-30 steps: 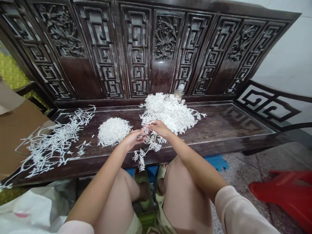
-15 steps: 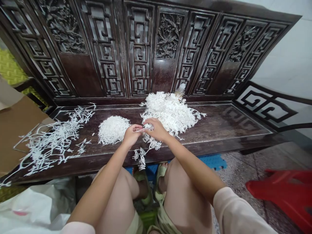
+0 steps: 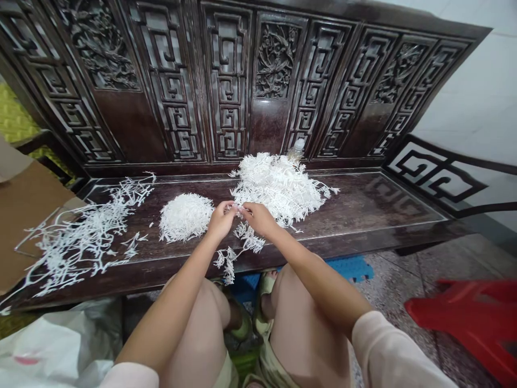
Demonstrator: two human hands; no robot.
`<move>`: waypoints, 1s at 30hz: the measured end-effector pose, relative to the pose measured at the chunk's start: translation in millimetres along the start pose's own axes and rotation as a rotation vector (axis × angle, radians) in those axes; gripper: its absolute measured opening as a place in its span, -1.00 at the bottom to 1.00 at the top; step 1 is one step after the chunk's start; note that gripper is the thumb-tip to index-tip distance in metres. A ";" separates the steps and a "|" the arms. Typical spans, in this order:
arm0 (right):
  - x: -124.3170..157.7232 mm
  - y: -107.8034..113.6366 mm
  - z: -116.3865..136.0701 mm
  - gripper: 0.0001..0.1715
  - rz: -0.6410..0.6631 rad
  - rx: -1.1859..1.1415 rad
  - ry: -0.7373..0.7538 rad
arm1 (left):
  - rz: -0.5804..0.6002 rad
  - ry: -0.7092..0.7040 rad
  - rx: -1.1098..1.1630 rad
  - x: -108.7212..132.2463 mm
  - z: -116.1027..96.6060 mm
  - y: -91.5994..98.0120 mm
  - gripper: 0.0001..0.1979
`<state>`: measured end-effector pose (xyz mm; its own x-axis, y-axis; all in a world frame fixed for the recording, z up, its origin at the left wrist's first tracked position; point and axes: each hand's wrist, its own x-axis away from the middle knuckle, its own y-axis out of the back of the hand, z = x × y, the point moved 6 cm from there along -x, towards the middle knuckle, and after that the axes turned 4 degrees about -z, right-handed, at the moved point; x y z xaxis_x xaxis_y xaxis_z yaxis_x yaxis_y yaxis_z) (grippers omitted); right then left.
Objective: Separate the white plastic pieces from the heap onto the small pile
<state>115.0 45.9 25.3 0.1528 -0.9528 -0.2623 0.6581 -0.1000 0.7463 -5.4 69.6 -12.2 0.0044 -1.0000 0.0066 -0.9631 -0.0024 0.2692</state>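
Both hands meet above the counter [image 3: 355, 210], fingers narrowed to a pinch. Left hand [image 3: 222, 221] and right hand [image 3: 259, 218] share a small white piece [image 3: 239, 208] at the fingertips; too small to make out its shape. Big heap of white sprigs [image 3: 278, 186] sits just beyond the right hand. Loose sprig [image 3: 250, 238] lies below the hands, its end hanging over the counter's front edge. Small white pile [image 3: 186, 217] just beside the left hand. Farther left, tangle of white stems [image 3: 86, 234], next to a cardboard box [image 3: 28, 210]. Clear bottle [image 3: 297, 151] stands behind the big heap, near the carved back [image 3: 269, 126]. White bag [image 3: 52, 342] lower left, red stool [image 3: 464, 318] lower right, partly cut off.
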 end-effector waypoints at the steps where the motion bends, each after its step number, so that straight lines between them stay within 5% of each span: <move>1: 0.0 1.2 -0.3 -0.64 -0.013 0.001 0.010 | 0.012 0.054 0.010 -0.3 2.4 -1.7 -0.53; 4: -0.9 3.4 0.1 -0.61 -0.047 -0.007 0.042 | 0.094 0.235 0.060 2.9 8.4 -7.9 -0.38; 9: -3.1 7.1 0.2 -0.64 -0.129 -0.035 0.059 | 0.255 0.414 0.149 9.6 10.0 -18.7 -0.42; 15: -4.2 5.6 -6.7 -0.61 -0.137 -0.256 -0.043 | 0.172 0.127 0.020 2.0 3.7 -11.5 -0.52; 20: -4.8 3.9 -13.6 -0.57 -0.114 -0.382 -0.143 | 0.219 -0.054 -0.113 7.7 -10.0 -13.2 -0.61; 30: -6.1 7.5 -14.0 -0.59 -0.070 -0.307 -0.093 | 0.211 -0.085 -0.135 6.7 -5.3 -23.9 -0.67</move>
<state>129.3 55.0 23.8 0.0403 -0.9703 -0.2387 0.8581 -0.0887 0.5057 19.1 63.0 -13.5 -0.2211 -0.9752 -0.0030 -0.8957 0.2018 0.3961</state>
